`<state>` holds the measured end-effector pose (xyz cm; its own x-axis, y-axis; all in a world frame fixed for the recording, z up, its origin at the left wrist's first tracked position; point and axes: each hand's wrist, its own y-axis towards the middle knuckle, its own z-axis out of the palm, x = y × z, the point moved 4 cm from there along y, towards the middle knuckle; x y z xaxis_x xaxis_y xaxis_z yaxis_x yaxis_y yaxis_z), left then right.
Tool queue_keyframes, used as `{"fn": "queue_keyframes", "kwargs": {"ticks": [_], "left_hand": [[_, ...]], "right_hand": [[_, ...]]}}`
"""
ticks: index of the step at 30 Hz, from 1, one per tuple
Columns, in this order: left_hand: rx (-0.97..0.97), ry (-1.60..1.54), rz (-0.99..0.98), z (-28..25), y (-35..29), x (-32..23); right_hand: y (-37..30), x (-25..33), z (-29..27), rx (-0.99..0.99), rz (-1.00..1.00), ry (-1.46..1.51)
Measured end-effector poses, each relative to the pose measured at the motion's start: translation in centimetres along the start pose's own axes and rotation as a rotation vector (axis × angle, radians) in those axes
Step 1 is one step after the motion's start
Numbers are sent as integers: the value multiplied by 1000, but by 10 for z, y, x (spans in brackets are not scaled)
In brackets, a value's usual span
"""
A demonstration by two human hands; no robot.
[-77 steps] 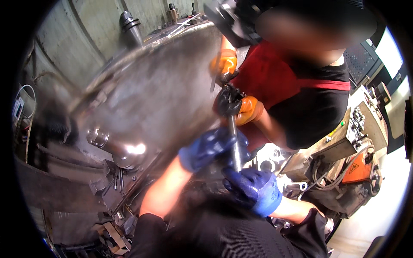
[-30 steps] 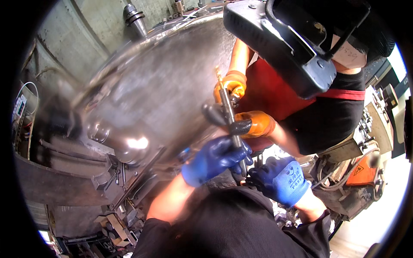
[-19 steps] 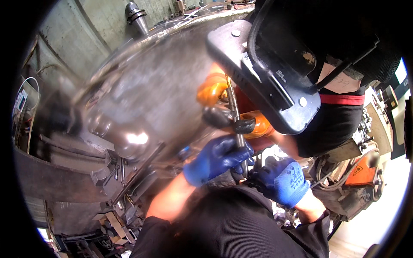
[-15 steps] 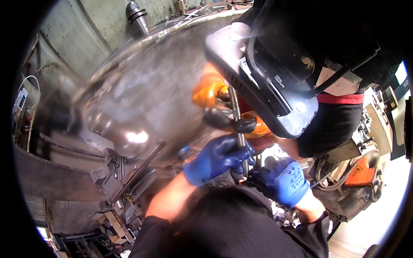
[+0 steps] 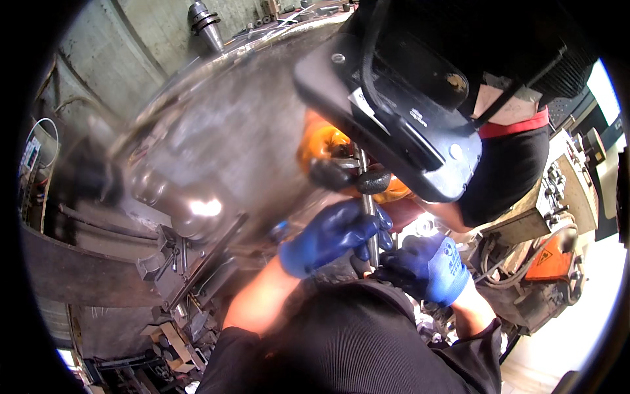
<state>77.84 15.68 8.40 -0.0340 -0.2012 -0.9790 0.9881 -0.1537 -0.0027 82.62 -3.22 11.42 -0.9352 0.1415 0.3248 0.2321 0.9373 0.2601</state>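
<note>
A slim metal rod (image 5: 368,205) runs from the co-worker's gloves down toward my body. My left hand (image 5: 333,238), in a blue coated glove, is closed around its lower part. My right hand (image 5: 425,268), also in a blue glove, is closed at the rod's near end; what its fingers grip there is hidden behind the glove. Farther up, a co-worker's orange-and-black gloved hand (image 5: 326,150) is at the rod's upper part. The co-worker's other orange-and-black glove (image 5: 387,187) wraps round the rod just above my left hand.
The co-worker's head, with a dark head-worn device (image 5: 400,125), leans in close above the rod. A scuffed metal surface (image 5: 223,125) spreads to the left. A tapered tool holder (image 5: 206,26) stands at the back. An orange box (image 5: 550,259) sits among cables at right.
The co-worker's head and device have shifted slightly left and down, covering more of the rod's upper end. My hands stay at the rod, with the right glove turned a little.
</note>
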Motion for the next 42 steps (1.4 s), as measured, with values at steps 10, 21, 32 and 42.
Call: {"fn": "queue_keyframes", "kwargs": {"ticks": [10,21,32,42], "left_hand": [[-96,-26,-10,-2,-9,3],[-123,-41,-21,-1,-8,-7],[-104,-99,-38,-3,-4,2],[144,-385,-73,3,5,-1]], "right_hand": [[7,14,-25,137,69,-257],[29,72,-66,363,4,-670],[38,71,-81,199,-235,238],[52,100,-1,-6,-334,-374]]}}
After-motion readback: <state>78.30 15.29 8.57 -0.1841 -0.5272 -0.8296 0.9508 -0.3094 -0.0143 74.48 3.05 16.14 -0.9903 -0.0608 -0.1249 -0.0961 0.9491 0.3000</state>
